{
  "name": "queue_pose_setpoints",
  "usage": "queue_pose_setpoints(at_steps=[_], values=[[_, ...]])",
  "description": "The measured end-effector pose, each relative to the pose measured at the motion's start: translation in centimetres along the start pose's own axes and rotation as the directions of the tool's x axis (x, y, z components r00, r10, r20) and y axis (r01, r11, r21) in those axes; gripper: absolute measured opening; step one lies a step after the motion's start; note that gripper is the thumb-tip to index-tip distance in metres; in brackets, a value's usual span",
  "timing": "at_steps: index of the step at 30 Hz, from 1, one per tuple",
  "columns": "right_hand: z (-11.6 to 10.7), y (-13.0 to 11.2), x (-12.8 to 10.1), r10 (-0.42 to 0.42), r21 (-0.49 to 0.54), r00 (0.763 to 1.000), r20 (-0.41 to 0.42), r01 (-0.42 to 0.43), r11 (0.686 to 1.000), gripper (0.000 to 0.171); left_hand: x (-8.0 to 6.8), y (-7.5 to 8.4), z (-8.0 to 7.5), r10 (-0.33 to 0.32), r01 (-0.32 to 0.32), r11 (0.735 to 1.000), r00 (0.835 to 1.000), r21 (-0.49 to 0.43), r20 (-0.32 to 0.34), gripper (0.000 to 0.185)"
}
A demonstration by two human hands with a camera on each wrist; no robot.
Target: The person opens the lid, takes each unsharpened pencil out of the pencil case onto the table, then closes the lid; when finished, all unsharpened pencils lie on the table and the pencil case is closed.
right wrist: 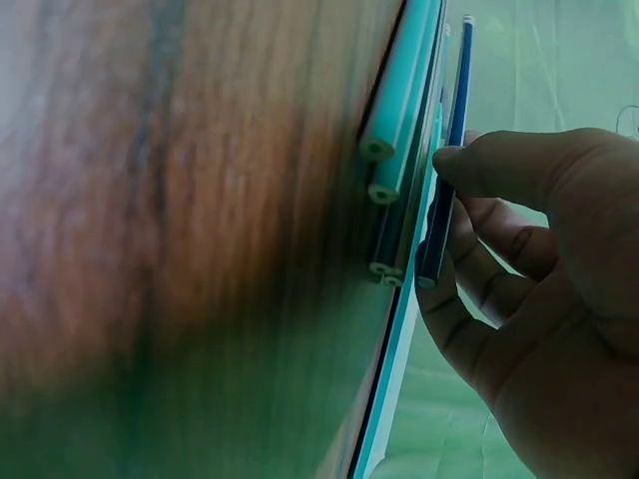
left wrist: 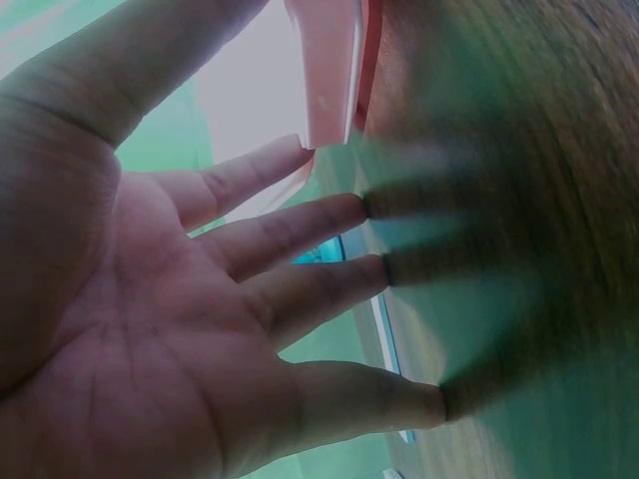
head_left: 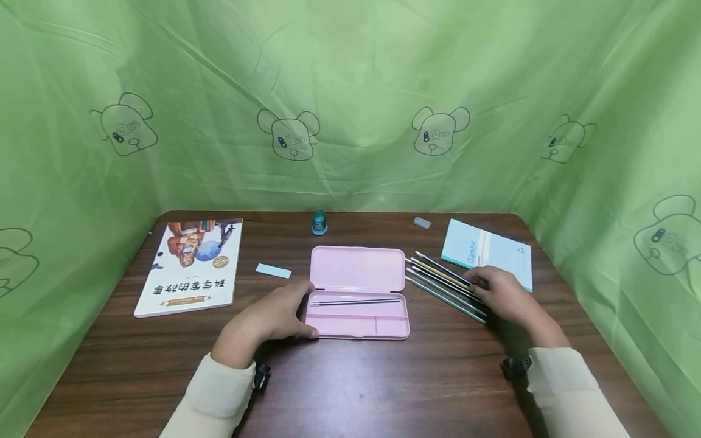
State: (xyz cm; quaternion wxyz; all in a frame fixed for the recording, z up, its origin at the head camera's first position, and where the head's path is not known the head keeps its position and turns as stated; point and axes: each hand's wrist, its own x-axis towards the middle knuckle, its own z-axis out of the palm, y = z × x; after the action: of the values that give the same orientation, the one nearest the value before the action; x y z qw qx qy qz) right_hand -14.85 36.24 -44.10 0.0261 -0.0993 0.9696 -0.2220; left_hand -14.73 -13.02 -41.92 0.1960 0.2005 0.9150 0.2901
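Note:
A pink pencil case lies with its lid raised on the table in the head view. Dark pencils lie in its long rear compartment. My left hand rests at the case's left end, thumb by the front corner; the left wrist view shows its fingers straight and spread, the index fingertip touching the case. Farther right, my right hand pinches a dark blue pencil between thumb and fingers. Several other pencils, teal and dark, lie side by side on the table just beside it.
A light blue notebook lies behind the right hand. Along the back stand a blue sharpener and a grey eraser. A pale blue strip and a picture book lie left. Green cloth surrounds the table.

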Motion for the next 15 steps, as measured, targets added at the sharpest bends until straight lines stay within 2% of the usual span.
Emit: queue_pose_setpoints(at_steps=[7, 15], values=[[0.18, -0.14, 0.57, -0.04, -0.043, 0.999, 0.006, 0.04, 0.998, 0.018, 0.03, 0.07, 0.01, -0.01, 0.01, 1.0, 1.0, -0.004, 0.006, 0.082], [0.21, -0.39, 0.83, -0.015, -0.053, 1.0, 0.016, 0.016, 0.998, 0.019, 0.01, 0.08, -0.06, -0.018, 0.018, 1.0, 1.0, -0.006, 0.01, 0.084]])
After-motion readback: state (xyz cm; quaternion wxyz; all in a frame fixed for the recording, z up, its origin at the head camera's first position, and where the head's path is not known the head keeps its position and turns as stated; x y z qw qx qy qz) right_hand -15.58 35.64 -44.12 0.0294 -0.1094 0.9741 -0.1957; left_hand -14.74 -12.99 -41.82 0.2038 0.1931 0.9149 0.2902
